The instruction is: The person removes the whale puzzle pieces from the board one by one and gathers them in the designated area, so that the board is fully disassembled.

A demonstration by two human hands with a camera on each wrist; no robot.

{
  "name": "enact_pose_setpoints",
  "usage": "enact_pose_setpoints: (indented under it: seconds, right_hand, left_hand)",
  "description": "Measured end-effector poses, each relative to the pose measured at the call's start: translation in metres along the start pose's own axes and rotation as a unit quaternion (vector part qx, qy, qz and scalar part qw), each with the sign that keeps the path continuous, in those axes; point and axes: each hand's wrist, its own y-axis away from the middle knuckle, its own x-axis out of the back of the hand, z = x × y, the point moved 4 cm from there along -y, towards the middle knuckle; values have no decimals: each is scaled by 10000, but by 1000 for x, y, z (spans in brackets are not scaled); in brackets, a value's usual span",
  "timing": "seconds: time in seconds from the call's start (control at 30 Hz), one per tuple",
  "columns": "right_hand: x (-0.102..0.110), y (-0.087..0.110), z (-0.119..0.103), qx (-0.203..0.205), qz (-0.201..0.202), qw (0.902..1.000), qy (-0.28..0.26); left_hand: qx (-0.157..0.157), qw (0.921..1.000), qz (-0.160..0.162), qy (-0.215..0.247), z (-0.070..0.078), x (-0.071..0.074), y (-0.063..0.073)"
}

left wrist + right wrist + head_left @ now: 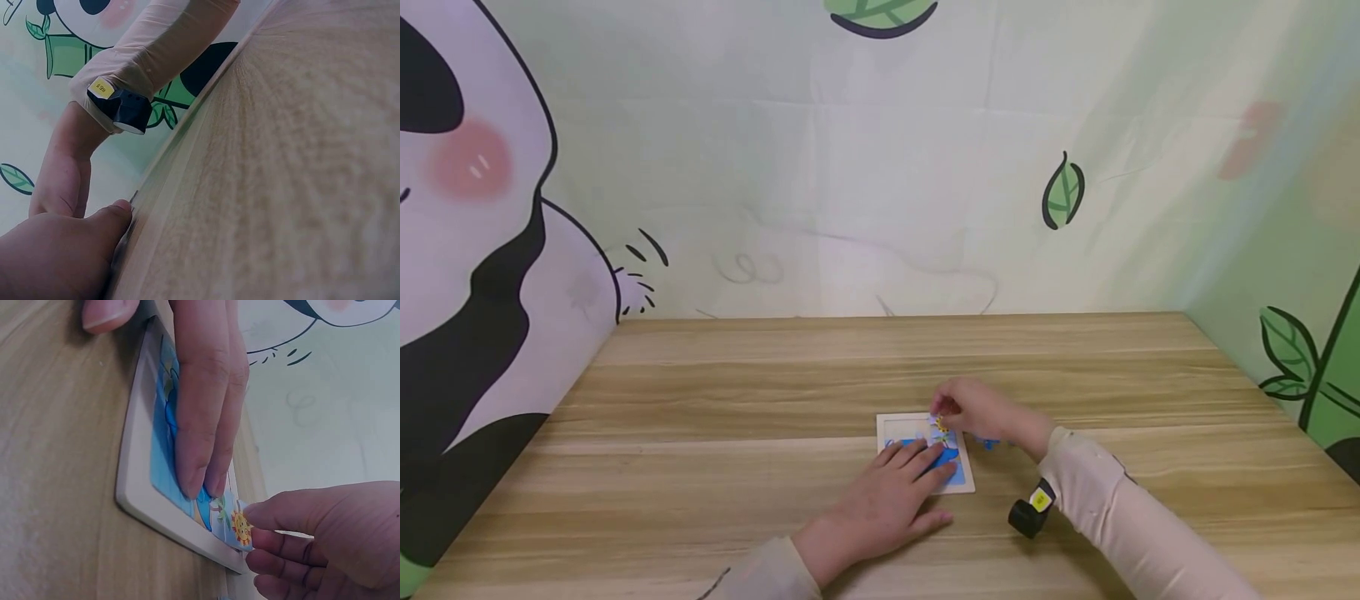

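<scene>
A small jigsaw board with a pale raised frame [967, 479] lies on the table, with a blue picture inside. My left hand [880, 504] rests across it, fingers spread and straight, pressing on the blue pieces and covering part of them. At the board's far right corner, my right hand [981, 410] pinches a puzzle piece with a smiling sun [241, 526] between thumb and fingers. In the right wrist view that piece sits right at the inner edge of the frame, beside a piece with a palm tree [220, 511]. The left wrist view hides the board behind my left hand [59, 253].
A blue puzzle piece [988, 443] lies on the wooden table [700, 475] just right of the board, partly under my right wrist. A black wrist camera [1028, 518] hangs off the right sleeve. A wall printed with a panda and leaves [1063, 193] stands behind the table.
</scene>
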Motion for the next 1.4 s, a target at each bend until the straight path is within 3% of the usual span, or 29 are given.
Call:
enact_pose_setpoints:
  seconds: [0.3,0.6,1.4]
  right_hand:
    - [4,0,-1,110,248,9996,-94]
    - [7,1,-2,39,254,9997,31]
    - [11,7,1,304,171,9959,-838]
  left_hand:
    - [26,10000,-43,-27,-1,1,-1]
    - [37,9999,-90,25,-1,1,-1]
    - [94,9996,-242,63,0,-2,-2]
